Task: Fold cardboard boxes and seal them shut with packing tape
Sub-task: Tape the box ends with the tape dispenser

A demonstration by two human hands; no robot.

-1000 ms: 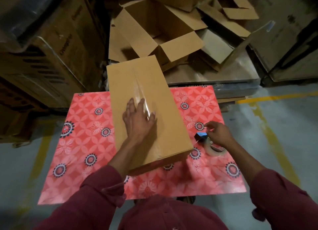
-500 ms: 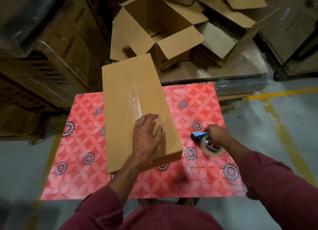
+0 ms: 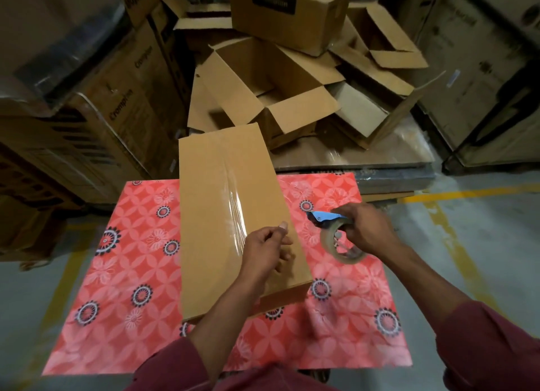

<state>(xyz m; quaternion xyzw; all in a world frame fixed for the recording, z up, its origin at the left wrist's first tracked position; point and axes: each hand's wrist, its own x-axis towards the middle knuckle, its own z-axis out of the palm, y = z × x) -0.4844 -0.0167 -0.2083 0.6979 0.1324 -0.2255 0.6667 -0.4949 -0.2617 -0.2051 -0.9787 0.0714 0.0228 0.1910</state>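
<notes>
A long closed cardboard box [image 3: 225, 203] lies lengthwise on the table with the red patterned cloth [image 3: 131, 276]. Clear tape shines along its top seam. My left hand [image 3: 264, 251] hovers over the box's near right part, fingers loosely curled with nothing in them; whether it touches the cardboard is unclear. To the right of the box, my right hand [image 3: 365, 230] grips a tape dispenser [image 3: 340, 243] with a clear roll and a blue blade guard, raised a little above the cloth.
A heap of open, unfolded cardboard boxes [image 3: 277, 92] lies on a wrapped pallet just behind the table. Tall printed cartons [image 3: 111, 110] stand at the left, more cartons [image 3: 482, 69] at the right. Grey floor with yellow lines [image 3: 467, 192] surrounds the table.
My left hand slid from the middle of the box top toward its near right edge and its fingers curled. My right hand lifted the tape dispenser off the cloth. The box turned slightly.
</notes>
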